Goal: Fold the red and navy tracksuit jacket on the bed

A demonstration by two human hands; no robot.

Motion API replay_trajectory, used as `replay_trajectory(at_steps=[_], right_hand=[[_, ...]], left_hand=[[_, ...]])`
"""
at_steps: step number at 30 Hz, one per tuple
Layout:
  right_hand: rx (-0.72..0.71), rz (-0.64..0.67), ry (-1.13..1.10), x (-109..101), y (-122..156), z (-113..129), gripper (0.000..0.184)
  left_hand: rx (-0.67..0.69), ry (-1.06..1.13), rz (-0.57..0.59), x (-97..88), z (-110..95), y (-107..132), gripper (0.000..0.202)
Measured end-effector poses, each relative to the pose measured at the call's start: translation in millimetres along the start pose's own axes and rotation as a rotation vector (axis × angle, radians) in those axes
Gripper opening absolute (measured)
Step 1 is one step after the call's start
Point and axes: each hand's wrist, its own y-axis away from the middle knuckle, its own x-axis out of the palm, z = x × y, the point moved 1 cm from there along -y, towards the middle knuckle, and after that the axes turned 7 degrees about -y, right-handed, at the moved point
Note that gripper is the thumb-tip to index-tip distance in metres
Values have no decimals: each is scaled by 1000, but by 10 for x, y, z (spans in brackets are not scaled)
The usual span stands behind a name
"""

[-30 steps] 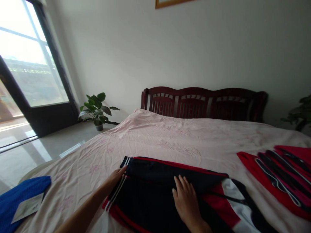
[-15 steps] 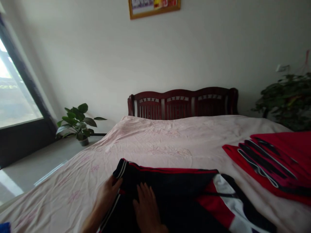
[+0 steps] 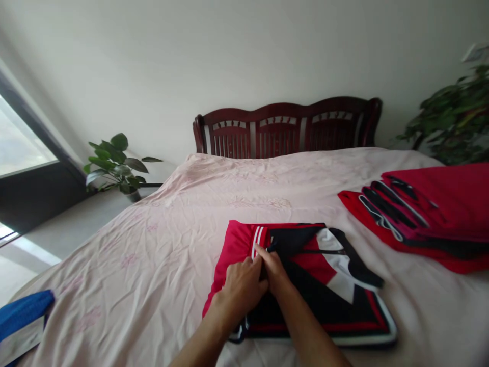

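A folded jacket (image 3: 305, 300) in black, red and white lies on the bed before me. Its left side shows a plain red panel (image 3: 233, 244) and a band with two white stripes. My left hand (image 3: 244, 285) is closed over the jacket near that band, fingers curled onto the fabric. Right beside it, my right hand (image 3: 273, 267) also has its fingers bent onto the cloth at the striped band. The two hands touch or nearly touch, and their fingertips are partly hidden.
The pink bedsheet (image 3: 153, 244) is wrinkled. A pile of red and dark folded clothes (image 3: 435, 214) sits at right. Blue cloth (image 3: 26, 311) lies at the left edge. Behind are a wooden headboard (image 3: 282, 127), a potted plant (image 3: 118, 163) and more foliage (image 3: 458, 117).
The jacket's left edge now shows a red panel and striped band where dark cloth lay. My hands have come together there; the right was flat before. The view has tilted down.
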Motion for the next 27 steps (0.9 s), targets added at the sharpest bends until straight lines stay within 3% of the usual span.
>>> replay_trajectory(at_steps=[3,6,9,12,15,17,21,24,27], right_hand=[[93,28,-115,-37,-6,-42,42],[44,19,-109,-5,-24,-107,45],[-42,-43,-7,3,-53,-167,49],[-54,-47,28,-14,-91,-204,49],[-19,-51,-23,-46,-159,-231,54],[-46,-121,-29,-76,-212,-250,58],[-113,-214,81,-91,-265,-242,50],[-154,-156,117,-19,-283,-77,43],[-189,-78,133,36,-359,236,40]], left_hand=[[28,155,-27,57,275,376,86],[-74,265,-98,341,580,714,102],[-76,159,-181,724,690,881,100],[-25,81,-267,933,627,887,83],[18,82,-283,949,555,822,71],[44,84,-292,931,546,779,67],[51,114,-368,909,592,720,64],[20,180,-482,819,601,672,60],[10,202,-557,677,463,582,61]])
